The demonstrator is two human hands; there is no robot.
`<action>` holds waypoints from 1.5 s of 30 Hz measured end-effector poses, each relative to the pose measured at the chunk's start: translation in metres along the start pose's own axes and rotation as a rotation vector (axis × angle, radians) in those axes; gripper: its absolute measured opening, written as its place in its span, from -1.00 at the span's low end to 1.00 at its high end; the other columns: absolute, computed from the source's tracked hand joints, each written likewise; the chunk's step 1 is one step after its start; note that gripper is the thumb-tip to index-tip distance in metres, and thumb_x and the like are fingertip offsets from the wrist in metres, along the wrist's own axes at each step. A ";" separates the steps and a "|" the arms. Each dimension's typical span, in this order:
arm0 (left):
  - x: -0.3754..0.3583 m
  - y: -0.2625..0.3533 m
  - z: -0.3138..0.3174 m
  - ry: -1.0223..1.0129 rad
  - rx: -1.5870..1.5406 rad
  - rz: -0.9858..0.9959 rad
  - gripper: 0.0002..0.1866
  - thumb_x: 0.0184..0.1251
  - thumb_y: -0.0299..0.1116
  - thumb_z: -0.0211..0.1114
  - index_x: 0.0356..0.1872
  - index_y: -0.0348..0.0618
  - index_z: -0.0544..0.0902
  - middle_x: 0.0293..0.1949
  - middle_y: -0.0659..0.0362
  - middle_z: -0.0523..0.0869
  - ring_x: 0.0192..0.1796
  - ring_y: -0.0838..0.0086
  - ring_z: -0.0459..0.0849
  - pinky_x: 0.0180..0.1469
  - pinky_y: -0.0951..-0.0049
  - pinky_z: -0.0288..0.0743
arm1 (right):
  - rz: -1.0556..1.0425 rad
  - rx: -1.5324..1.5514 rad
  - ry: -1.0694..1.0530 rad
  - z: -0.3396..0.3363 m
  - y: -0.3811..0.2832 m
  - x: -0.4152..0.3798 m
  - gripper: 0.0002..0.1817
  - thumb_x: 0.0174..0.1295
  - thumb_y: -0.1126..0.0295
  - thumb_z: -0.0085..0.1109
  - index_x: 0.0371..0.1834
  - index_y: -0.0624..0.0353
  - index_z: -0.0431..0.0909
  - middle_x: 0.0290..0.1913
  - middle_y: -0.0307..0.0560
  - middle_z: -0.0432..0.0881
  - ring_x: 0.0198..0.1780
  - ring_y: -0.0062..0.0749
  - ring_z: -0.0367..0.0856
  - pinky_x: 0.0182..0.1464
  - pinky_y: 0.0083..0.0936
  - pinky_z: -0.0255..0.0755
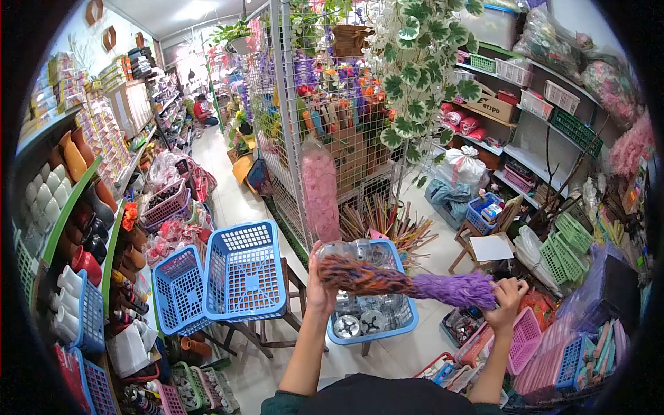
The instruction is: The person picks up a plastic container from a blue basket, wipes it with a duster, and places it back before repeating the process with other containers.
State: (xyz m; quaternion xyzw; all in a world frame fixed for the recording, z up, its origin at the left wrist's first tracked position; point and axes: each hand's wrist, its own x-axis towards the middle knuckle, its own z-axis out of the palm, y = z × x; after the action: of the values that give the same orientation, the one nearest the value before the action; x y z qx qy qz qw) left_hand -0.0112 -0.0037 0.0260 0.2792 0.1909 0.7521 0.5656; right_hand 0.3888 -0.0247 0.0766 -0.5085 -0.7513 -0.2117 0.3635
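A long bundle of strands (366, 274), orange-brown at its left part and purple at its right part, stretches level between my two hands. My left hand (320, 285) is wrapped round the brown end. At the purple end, my right hand (507, 299) has its fingers closed on the strands. Beneath the bundle stands a blue basket (414, 325) with clear plastic containers (377, 315) and silvery round pieces (348, 326) inside. The bundle hides part of this basket.
Two blue baskets (245, 238) (181, 290) stand at the left on wooden stools. A wire grid rack (332, 138) with hanging plants rises ahead. Shelves with vases (72, 152) line the left. Pink baskets (526, 340) lie at the right. A person (204, 111) crouches far back.
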 end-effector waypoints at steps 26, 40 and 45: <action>0.001 -0.007 0.010 0.041 0.090 0.006 -0.45 0.57 0.04 -0.19 0.48 0.16 0.10 0.33 0.08 0.41 0.30 0.21 0.48 0.29 0.02 0.42 | 0.092 -0.077 0.110 0.012 0.011 -0.006 -0.67 -0.22 0.24 0.23 -0.38 0.19 0.55 -0.37 -0.10 0.45 -0.21 -0.18 0.41 0.08 -0.17 0.08; -0.006 -0.007 0.008 0.006 0.099 -0.070 -0.43 0.57 0.04 -0.21 0.46 0.02 0.16 0.33 0.03 0.42 0.34 0.18 0.44 0.34 0.08 0.35 | 0.052 0.079 -0.034 0.015 0.008 -0.012 -0.66 -0.15 0.18 0.30 -0.37 0.20 0.59 -0.36 -0.08 0.47 -0.18 -0.19 0.41 0.07 -0.19 0.09; -0.005 -0.004 0.001 0.094 0.085 0.011 -0.43 0.55 -0.04 -0.09 0.44 -0.10 0.20 0.30 0.06 0.43 0.33 0.29 0.44 0.37 0.18 0.29 | 0.120 -0.006 0.073 0.017 0.026 -0.022 -0.60 -0.16 0.14 0.31 -0.34 0.21 0.57 -0.36 -0.08 0.45 -0.19 -0.16 0.40 0.08 -0.20 0.09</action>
State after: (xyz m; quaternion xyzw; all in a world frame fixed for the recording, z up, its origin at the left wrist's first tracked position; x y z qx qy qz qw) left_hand -0.0066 -0.0068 0.0231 0.2685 0.2473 0.7587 0.5395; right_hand 0.4118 -0.0159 0.0475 -0.5456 -0.7051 -0.2103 0.4010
